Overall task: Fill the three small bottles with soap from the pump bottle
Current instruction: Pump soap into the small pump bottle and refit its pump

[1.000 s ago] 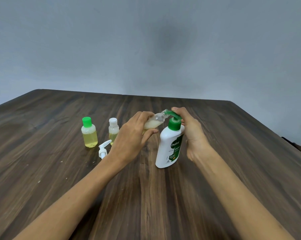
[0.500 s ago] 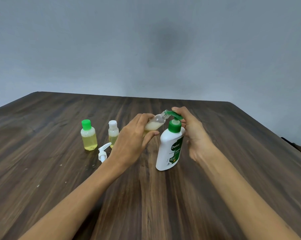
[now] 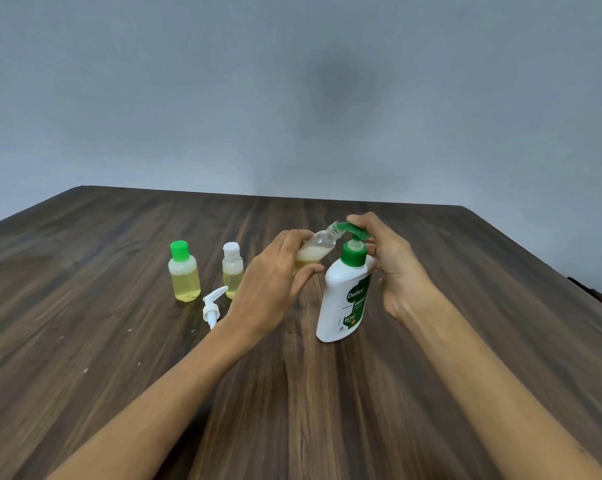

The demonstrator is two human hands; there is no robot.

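A white pump bottle (image 3: 341, 299) with a green pump head stands on the dark wooden table (image 3: 327, 393). My left hand (image 3: 275, 275) holds a small clear bottle (image 3: 318, 245) tilted, its mouth against the pump spout; foamy soap lies in its lower part. My right hand (image 3: 386, 258) has fingers curled over the green pump head, thumb beside the neck. Two capped small bottles of yellow soap stand to the left: one with a green cap (image 3: 184, 271), one with a white cap (image 3: 232, 268).
A loose white pump cap (image 3: 212, 306) lies on the table beside my left wrist, in front of the two capped bottles. A grey wall rises behind the table's far edge. The table's right edge runs diagonally at the right.
The pump head has risen slightly under my right fingers. The tilted small bottle stays at the spout, and the other bottles have not moved.
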